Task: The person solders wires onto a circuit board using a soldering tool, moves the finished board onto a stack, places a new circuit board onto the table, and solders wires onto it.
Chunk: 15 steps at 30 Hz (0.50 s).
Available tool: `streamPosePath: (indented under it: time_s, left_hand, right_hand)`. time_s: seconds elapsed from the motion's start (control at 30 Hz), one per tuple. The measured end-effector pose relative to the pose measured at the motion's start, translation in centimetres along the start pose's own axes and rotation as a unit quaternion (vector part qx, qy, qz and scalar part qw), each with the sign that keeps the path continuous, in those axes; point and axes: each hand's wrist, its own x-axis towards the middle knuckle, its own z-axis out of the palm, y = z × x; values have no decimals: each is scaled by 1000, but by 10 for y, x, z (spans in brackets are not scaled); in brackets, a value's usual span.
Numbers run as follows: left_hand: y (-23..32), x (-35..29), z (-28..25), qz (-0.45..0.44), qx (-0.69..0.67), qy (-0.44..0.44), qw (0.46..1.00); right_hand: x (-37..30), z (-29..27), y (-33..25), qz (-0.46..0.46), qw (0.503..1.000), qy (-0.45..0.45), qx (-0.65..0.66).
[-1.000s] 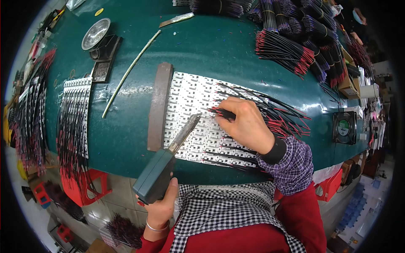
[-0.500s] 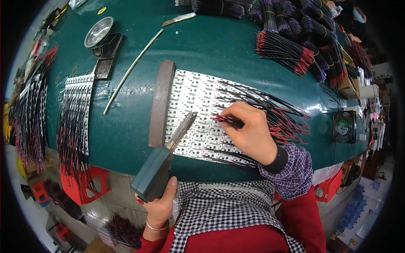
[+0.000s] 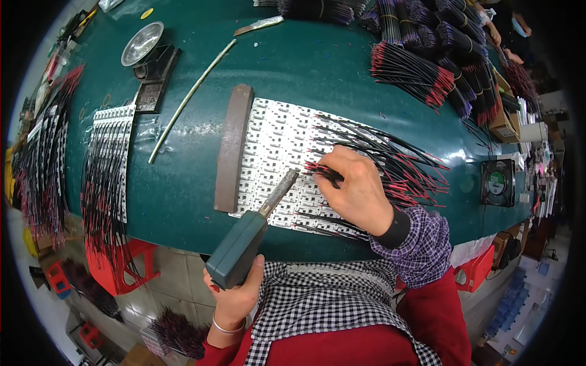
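My left hand [image 3: 239, 300] is closed around a soldering gun [image 3: 237, 249] with a dark green body. Its long metal tip slants up and right, ending just beside the wire ends in my right hand. My right hand [image 3: 360, 192] pinches a small bunch of black wires with red ends [image 3: 323, 172] over a white circuit board panel [image 3: 274, 137]. The panel carries rows of small parts. Several black wires [image 3: 390, 152] lie across its right side, their red ends fanning out to the right. Whether the tip touches a wire cannot be made out.
A brown bar [image 3: 233, 149] lies along the panel's left edge. Further left are a wired panel [image 3: 113, 140], a metal dish on a stand [image 3: 142, 46] and a thin pale rod [image 3: 192, 97]. Wire bundles [image 3: 412, 70] fill the far right, near a black spool [image 3: 497, 183].
My left hand has moved the soldering gun right and slightly up, bringing its tip close to the held wire ends. My right hand has barely shifted, still gripping the wires.
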Motion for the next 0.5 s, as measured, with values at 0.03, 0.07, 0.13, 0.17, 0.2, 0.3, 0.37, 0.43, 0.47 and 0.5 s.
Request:
streamPosePath:
  time_s: [0.03, 0.07, 0.13, 0.17, 0.2, 0.3, 0.37, 0.43, 0.47, 0.5]
  left_hand:
    - [0, 0, 0, 0, 1, 0, 1000]
    - [-1, 0, 1, -3, -2, 4, 1000]
    - [-1, -1, 1, -5, -5, 7, 1000]
    - [-1, -2, 0, -12, -4, 8, 1000]
    - [0, -3, -1, -19, -3, 8, 1000]
    - [2, -3, 1, -35, -26, 23, 999]
    - [0, -3, 0, -20, -13, 14, 1000]
    - [-1, -3, 0, -6, 0, 5, 1000]
    - [-1, -4, 0, -4, 24, 0, 1000]
    - [-1, -5, 0, -2, 47, -5, 999]
  right_hand:
    - [0, 1, 0, -6, 1000, 6, 13]
    - [0, 1, 0, -6, 1000, 5, 14]
    - [0, 0, -1, 5, 999, -9, 33]
    - [1, -1, -2, 5, 999, -9, 33]
    - [1, -3, -2, 9, 999, -16, 38]
    - [1, -3, -3, 21, 998, -24, 54]
    - [1, -2, -3, 31, 997, -22, 62]
    - [1, 1, -1, 27, 998, -11, 58]
    - [1, 2, 0, 28, 998, -11, 58]
    - [2, 2, 1, 29, 998, -18, 46]
